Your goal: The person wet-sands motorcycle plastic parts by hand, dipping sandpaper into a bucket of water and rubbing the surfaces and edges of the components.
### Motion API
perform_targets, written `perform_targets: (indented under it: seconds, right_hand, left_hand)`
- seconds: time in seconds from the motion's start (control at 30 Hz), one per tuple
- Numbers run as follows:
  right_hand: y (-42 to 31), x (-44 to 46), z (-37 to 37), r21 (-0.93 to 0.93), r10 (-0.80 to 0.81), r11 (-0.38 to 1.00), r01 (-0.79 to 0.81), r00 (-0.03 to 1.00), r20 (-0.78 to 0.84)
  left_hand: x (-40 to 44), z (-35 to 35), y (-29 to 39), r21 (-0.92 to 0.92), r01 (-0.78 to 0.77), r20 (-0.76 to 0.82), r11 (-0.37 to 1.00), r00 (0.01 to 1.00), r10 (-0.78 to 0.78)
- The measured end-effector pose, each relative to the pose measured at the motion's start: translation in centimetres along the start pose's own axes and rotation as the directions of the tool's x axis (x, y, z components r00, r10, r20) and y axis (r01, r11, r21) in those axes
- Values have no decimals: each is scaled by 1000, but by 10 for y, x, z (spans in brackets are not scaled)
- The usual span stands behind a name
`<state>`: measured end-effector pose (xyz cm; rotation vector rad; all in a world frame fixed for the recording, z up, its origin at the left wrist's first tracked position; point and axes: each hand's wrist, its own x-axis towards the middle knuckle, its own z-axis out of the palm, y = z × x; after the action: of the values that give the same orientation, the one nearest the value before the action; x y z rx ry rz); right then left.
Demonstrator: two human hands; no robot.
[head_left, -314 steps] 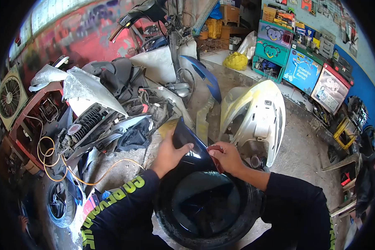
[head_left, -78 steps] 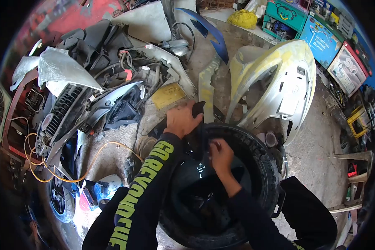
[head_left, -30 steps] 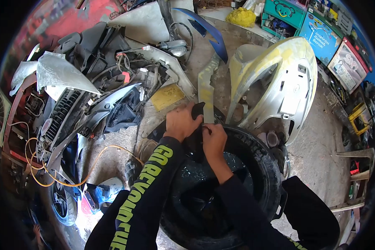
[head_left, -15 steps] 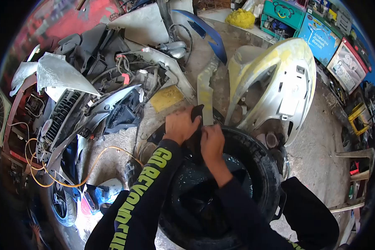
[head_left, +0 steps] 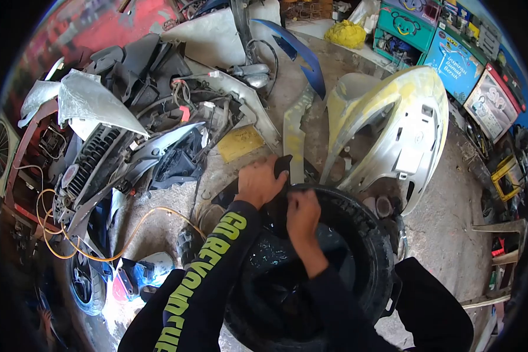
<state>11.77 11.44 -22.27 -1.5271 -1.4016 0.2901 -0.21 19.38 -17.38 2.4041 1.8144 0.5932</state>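
My left hand (head_left: 259, 183) is closed on the upper end of a dark panel (head_left: 280, 205), which is tilted over the near side of my view. Below the panel is a round black tub (head_left: 366, 273) with dark liquid (head_left: 270, 249) in it. My right hand (head_left: 303, 212) has its fingers bent together against the panel's right edge, just right of my left hand. Whatever those fingers hold is hidden.
A yellow and white fairing (head_left: 416, 117) stands beyond the tub at the right. Motorcycle parts, with a shock absorber (head_left: 88, 158), pile up at the left. An orange hose (head_left: 138, 226) loops over the floor. A blue panel (head_left: 305, 56) lies ahead.
My right hand has moved slightly down along the panel's edge over the last second. My left hand keeps its hold. Earlier, the panel stood higher and a dark red piece showed in my right hand.
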Motion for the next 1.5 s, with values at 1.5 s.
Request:
perform_targets:
  seconds: [1.5]
  right_hand:
    - [-6, 27, 16, -122, -59, 991, 49, 995, -81]
  left_hand:
    - [0, -5, 1, -50, 47, 13, 998, 999, -46]
